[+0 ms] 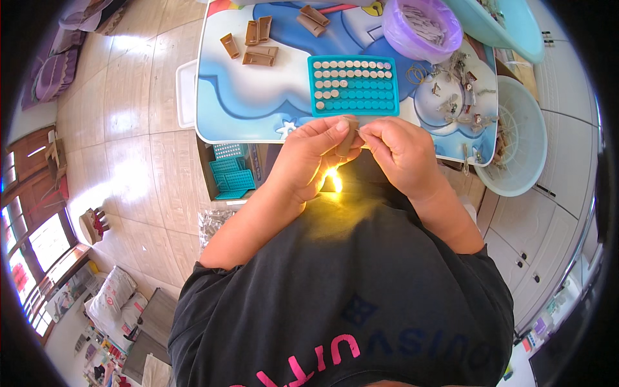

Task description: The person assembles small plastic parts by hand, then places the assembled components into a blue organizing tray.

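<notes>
Close to my body at the table's front edge, my left hand holds a small brown piece between thumb and fingers. It looks like the brown slabs on the table, though the fingers cover part of it. My right hand is pinched beside it, fingertips almost touching the piece; whatever it grips is too small to make out. A bright yellow light glows just under my hands. Beyond them lies a teal tray of small round wells, its upper rows filled with pale round pieces and its lower rows only partly.
Several brown slabs lie at the table's far left. A purple-lined tub and a pale blue basin stand at the far right. Small metallic bits are scattered near the right edge. Lower down are a translucent basin and teal trays.
</notes>
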Demonstrator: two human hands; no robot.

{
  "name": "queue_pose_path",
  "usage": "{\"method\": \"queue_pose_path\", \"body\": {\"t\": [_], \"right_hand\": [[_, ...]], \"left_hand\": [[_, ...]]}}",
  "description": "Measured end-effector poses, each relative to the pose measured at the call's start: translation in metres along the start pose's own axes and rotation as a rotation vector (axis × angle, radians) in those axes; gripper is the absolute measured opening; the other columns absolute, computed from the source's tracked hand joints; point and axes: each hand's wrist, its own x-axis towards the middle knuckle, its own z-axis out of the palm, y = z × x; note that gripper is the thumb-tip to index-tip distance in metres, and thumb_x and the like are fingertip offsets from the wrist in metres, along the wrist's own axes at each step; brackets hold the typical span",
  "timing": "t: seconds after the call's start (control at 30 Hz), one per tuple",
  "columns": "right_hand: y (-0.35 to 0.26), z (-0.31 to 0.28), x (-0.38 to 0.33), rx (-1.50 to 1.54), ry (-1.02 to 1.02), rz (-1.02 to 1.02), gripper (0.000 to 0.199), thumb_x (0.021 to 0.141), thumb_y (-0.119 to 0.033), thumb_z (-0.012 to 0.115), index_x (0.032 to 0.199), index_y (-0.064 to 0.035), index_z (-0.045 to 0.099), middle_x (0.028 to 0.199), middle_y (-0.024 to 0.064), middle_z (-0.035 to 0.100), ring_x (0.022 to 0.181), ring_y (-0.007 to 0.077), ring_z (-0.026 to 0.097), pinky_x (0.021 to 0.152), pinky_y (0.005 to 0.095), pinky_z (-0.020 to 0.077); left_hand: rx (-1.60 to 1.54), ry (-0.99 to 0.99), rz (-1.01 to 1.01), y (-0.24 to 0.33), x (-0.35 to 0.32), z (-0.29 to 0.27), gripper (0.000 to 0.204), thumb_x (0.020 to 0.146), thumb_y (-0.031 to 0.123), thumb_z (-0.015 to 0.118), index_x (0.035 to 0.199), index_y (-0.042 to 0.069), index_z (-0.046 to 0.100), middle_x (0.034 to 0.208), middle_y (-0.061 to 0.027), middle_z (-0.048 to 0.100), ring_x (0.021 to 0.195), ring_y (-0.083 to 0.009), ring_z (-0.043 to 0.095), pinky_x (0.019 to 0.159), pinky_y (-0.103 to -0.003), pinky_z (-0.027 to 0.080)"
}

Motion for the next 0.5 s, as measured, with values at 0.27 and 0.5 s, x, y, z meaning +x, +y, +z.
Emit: {"method": "queue_pose_path", "body": {"t": [0.27, 0.5], "right_hand": [[0.0004, 0.0026, -0.0019, -0.021, 0.001, 0.002, 0.012, 0.074, -0.006, 0.066, 0.083, -0.0042, 0.059, 0.076, 0.0092, 0.063, 0.067, 0.0267, 0.061, 0.057, 0.0341, 0.0487], [0.0016, 0.0037, 0.0001, -0.059, 0.012, -0.069, 0.011, 0.074, -0.005, 0.065, 0.083, -0.0038, 0.058, 0.076, 0.0092, 0.062, 0.067, 0.0266, 0.061, 0.057, 0.0338, 0.0485]], "left_hand": [[-0.022, 0.169, -0.02, -0.0031, -0.0025, 0.0063, 0.025, 0.091, 0.02, 0.052, 0.104, 0.0, 0.059, 0.092, -0.0074, 0.064, 0.086, -0.0159, 0.062, 0.085, -0.032, 0.049], [-0.017, 0.131, -0.038, 0.0007, -0.0017, 0.0042, 0.025, 0.091, 0.019, 0.052, 0.104, 0.0, 0.059, 0.091, -0.0074, 0.064, 0.085, -0.0155, 0.062, 0.085, -0.031, 0.05]]}}
